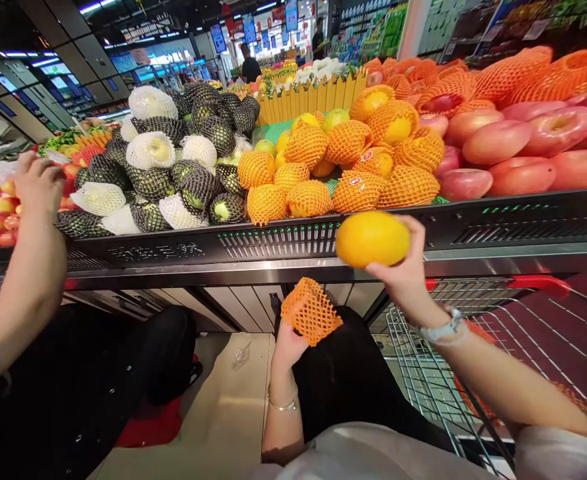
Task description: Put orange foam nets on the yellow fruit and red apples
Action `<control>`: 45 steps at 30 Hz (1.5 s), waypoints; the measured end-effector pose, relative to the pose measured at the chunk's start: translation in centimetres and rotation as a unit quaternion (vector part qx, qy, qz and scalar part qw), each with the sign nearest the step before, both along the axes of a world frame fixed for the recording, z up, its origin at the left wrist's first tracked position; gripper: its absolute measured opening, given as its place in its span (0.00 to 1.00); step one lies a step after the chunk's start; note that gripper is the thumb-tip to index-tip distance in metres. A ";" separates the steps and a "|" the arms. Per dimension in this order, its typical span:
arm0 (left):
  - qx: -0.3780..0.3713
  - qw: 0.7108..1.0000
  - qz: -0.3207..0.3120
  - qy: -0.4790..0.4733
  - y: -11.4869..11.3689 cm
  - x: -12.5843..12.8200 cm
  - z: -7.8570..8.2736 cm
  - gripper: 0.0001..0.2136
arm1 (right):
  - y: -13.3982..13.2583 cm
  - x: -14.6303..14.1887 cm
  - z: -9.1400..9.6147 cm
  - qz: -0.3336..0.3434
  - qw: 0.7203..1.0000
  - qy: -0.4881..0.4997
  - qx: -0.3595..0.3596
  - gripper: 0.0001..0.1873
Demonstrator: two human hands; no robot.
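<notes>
My right hand [406, 267] grips a bare, smooth orange [372, 240] just in front of the black display rim, fingers around its right side. Lower and to the left, my left hand [287, 343] holds an orange foam net sleeve [318, 317], which hides most of the fingers. Nothing round shows inside the sleeve. Behind the rim, several oranges in orange foam nets [309, 199] are piled close to the fruit in my right hand.
Red apples [518, 137] lie right of the oranges; fruit in black and white nets [198, 183] lies left. A black slatted rim [278, 241] edges the display. A wire shopping cart [423, 360] stands at my right. At left, another person's hand [38, 183] reaches over the produce.
</notes>
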State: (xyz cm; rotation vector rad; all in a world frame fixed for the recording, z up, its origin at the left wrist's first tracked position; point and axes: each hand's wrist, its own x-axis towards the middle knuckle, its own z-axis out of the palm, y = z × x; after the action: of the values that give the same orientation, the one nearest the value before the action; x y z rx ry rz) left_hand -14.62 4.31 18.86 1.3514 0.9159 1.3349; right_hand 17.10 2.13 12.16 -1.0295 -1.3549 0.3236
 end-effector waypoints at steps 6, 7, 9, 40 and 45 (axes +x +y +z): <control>0.073 0.989 -0.054 0.113 -7.3 11.8 -11.7 0.19 | -3.2 -1.4 -5.0 0.038 0.996 -0.039 -0.074 0.41; 0.097 0.983 -0.054 0.147 -7.3 12.1 -12.5 0.21 | -3.2 -1.3 -5.5 0.041 0.995 -0.044 -0.078 0.38; 0.131 0.971 -0.045 0.197 -7.0 12.2 -13.3 0.23 | -3.2 -1.0 -6.2 0.062 0.994 -0.049 -0.074 0.36; -0.192 0.930 0.129 -0.286 -7.4 15.4 -15.4 0.21 | -4.2 -3.4 -8.3 0.177 0.974 -0.130 -0.060 0.11; -0.210 0.926 0.096 -0.298 -7.4 15.6 -15.0 0.25 | -4.3 -2.9 -7.7 0.166 0.971 -0.173 -0.023 0.07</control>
State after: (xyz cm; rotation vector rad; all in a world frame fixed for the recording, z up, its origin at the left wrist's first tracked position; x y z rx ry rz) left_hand 0.93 -3.07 3.87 0.4853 0.8486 1.4727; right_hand 14.17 -2.12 4.49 -0.9226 -1.8508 0.4383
